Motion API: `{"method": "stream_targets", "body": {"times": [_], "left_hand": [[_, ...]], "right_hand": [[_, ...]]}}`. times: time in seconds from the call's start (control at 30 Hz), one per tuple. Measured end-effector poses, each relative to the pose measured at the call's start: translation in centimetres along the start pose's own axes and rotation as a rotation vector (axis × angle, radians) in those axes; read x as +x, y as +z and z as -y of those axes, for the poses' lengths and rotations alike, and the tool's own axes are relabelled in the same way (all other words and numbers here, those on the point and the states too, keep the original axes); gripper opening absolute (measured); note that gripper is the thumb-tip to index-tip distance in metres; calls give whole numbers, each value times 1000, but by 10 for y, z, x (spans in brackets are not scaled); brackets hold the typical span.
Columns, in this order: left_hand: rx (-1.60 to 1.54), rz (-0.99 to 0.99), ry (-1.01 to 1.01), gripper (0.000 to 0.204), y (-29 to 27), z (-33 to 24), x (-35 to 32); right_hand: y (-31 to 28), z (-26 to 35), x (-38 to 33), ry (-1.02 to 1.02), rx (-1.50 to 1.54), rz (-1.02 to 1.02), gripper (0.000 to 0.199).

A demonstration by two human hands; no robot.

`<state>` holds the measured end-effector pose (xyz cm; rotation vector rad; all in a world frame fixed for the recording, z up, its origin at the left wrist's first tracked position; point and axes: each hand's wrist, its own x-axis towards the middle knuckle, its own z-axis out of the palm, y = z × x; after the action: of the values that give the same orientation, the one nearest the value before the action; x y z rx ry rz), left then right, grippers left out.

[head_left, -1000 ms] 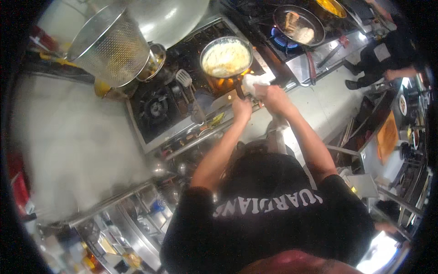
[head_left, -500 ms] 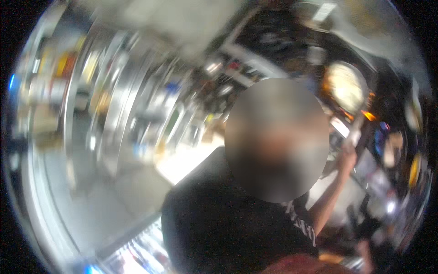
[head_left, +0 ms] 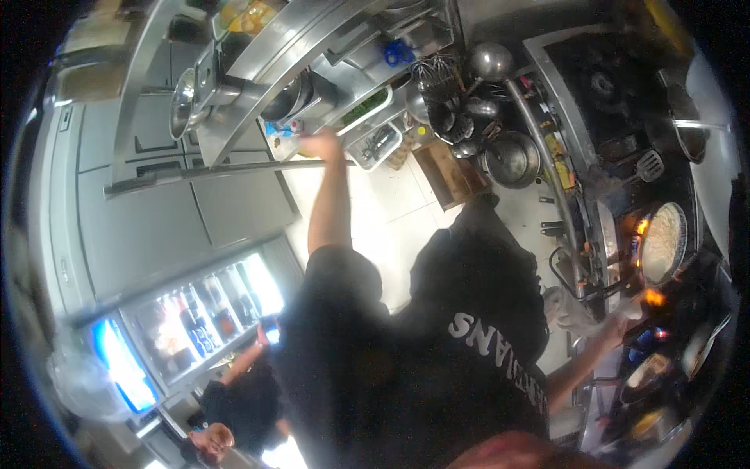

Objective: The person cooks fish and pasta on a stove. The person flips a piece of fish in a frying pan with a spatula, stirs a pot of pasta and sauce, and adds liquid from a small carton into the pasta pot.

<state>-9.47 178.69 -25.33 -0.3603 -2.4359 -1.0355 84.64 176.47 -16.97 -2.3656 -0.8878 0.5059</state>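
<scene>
My right hand [head_left: 619,327] closes around the handle of a frying pan [head_left: 683,259], with something whitish at the grip. Pale food [head_left: 664,238] fills the pan, which sits over orange flames on the stove [head_left: 601,137]. My left arm stretches away to the far left. My left hand [head_left: 320,145] is beside a small blue-and-white item [head_left: 286,130] at the edge of the shelving; its fingers are smeared, so their hold is unclear. Nearby stands a white tub [head_left: 376,166] with utensils, and behind it a container of green herbs [head_left: 366,108].
Metal shelves [head_left: 273,47] and grey cabinets [head_left: 141,227] line the left. A rail [head_left: 539,133] borders the stove, where a slotted turner [head_left: 648,166] lies. Pots, ladles and whisks [head_left: 431,76] gather at the back. Another person [head_left: 238,402] stands lower left near a lit display fridge [head_left: 195,313].
The view has turned and become sharper. My left arm, not seen before, now reaches out to the far left. My right hand stays at the pan, which appears lower and farther right.
</scene>
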Motion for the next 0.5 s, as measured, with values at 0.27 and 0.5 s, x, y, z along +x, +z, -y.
{"method": "stream_targets", "body": {"times": [0.27, 0.5], "left_hand": [[450, 543, -301, 76, -4, 60, 103], [701, 520, -35, 60, -53, 31, 83]], "right_hand": [[-19, -4, 45, -216, -661, -67, 49], [47, 118, 28, -222, -365, -124, 42]]}}
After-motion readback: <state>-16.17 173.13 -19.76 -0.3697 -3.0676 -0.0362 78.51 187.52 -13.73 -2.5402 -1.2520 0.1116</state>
